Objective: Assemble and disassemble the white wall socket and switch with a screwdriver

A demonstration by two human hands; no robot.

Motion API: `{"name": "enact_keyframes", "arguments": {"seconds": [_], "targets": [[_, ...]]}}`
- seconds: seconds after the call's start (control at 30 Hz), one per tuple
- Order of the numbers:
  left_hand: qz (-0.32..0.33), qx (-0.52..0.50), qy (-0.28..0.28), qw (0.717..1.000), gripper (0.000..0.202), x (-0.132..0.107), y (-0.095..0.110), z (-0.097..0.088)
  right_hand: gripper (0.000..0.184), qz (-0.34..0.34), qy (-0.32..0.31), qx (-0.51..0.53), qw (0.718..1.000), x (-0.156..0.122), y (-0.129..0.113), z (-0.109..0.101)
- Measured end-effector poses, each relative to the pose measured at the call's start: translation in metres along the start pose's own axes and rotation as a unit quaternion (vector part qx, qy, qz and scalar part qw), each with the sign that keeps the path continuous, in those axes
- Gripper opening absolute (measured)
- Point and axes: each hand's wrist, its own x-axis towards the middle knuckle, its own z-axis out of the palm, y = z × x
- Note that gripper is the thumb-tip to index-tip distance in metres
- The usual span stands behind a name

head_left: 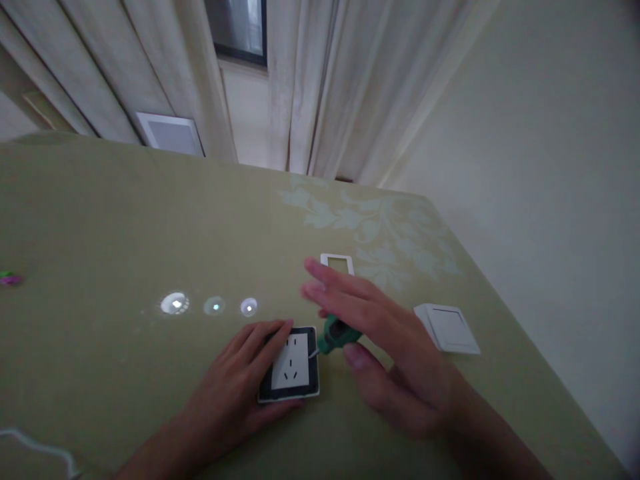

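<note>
Left edge: a small pink and green object [10, 278] lies on the table [100, 220], too blurred and too far off to name
Lower left corner: a thin white cord [35, 448] curls over the cloth and is cut off by the picture's edge
Back left: a white framed panel [173, 133] leans beyond the table's far edge, its foot hidden behind the table
Table top: three round bright spots [215, 305] in a row, reflections on the olive cloth, just beyond the left hand
Left hand [240, 380]: fingers laid over the left edge of the socket plate, thumb along its near edge, bracing it against the table; the forearm runs out of the picture at the bottom
Socket plate [291, 365]: white face with dark slots inside a dark surround, flat on the table near the front edge, between the two hands; its left part is covered by fingers
Screwdriver [336, 335]: short green handle, metal tip touching the socket plate's right edge; the rear of the handle is hidden under the right hand
Right hand [385, 340]: smeared by motion, fingers stretched out over the handle with the thumb below it; I cannot tell whether it truly clamps the handle
White frame [337, 263]: an open rectangle lying just beyond the right hand's fingertips, its near side hidden by them
Switch plate [447, 328]: white, flat, to the right of the right hand, clear of it
Backdrop: pale curtains [320, 87] and a plain wall [550, 167]
</note>
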Motion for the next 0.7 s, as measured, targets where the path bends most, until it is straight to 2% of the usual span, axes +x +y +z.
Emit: {"name": "enact_keyframes", "arguments": {"seconds": [0.07,0.13,0.17,0.23,0.3,0.33,0.43,0.47,0.53,0.6,0.63,0.7], "targets": [[-0.002,0.000,-0.003,1.000,0.087,-0.0003,-0.0006,0.0004,0.039,-0.005,0.036,-0.027,0.999,-0.0005,0.0000,-0.0009],[0.001,-0.002,-0.005,1.000,0.086,-0.0003,-0.0016,0.0009,0.034,-0.050,0.108,-0.112,0.987,-0.0013,-0.0008,-0.0003],[0.005,-0.002,-0.004,1.000,0.086,-0.0003,-0.0020,0.0011,0.036,-0.065,0.117,-0.134,0.982,-0.0013,-0.0013,0.0002],[0.012,-0.002,0.001,1.000,0.086,-0.0001,-0.0026,0.0014,0.040,-0.068,0.069,-0.091,0.991,-0.0001,-0.0024,0.0013],[0.013,0.000,0.000,1.000,0.088,0.0002,-0.0026,0.0011,0.040,-0.027,0.006,-0.013,1.000,0.0012,-0.0031,0.0018],[0.008,0.001,-0.003,1.000,0.088,0.0004,-0.0023,0.0006,0.038,-0.015,0.008,-0.013,1.000,0.0014,-0.0030,0.0018],[0.000,-0.003,-0.015,1.000,0.087,0.0007,-0.0013,-0.0010,0.027,-0.059,0.099,-0.131,0.985,0.0008,-0.0017,0.0003],[0.001,-0.004,-0.017,1.000,0.086,0.0007,-0.0012,-0.0015,0.030,-0.065,0.103,-0.147,0.982,0.0008,-0.0011,-0.0007],[0.004,-0.004,-0.020,1.000,0.085,0.0003,-0.0012,-0.0019,0.044,-0.044,0.043,-0.080,0.995,0.0016,-0.0001,-0.0025],[0.001,-0.001,-0.021,1.000,0.085,-0.0005,-0.0018,-0.0014,0.050,-0.004,-0.024,0.009,1.000,0.0020,0.0003,-0.0028],[0.000,0.001,-0.020,1.000,0.086,-0.0008,-0.0023,-0.0009,0.049,-0.003,-0.019,0.009,1.000,0.0017,0.0001,-0.0023],[0.001,0.003,-0.017,1.000,0.087,-0.0015,-0.0034,0.0003,0.041,-0.036,0.049,-0.076,0.995,0.0003,-0.0013,-0.0011]]}}
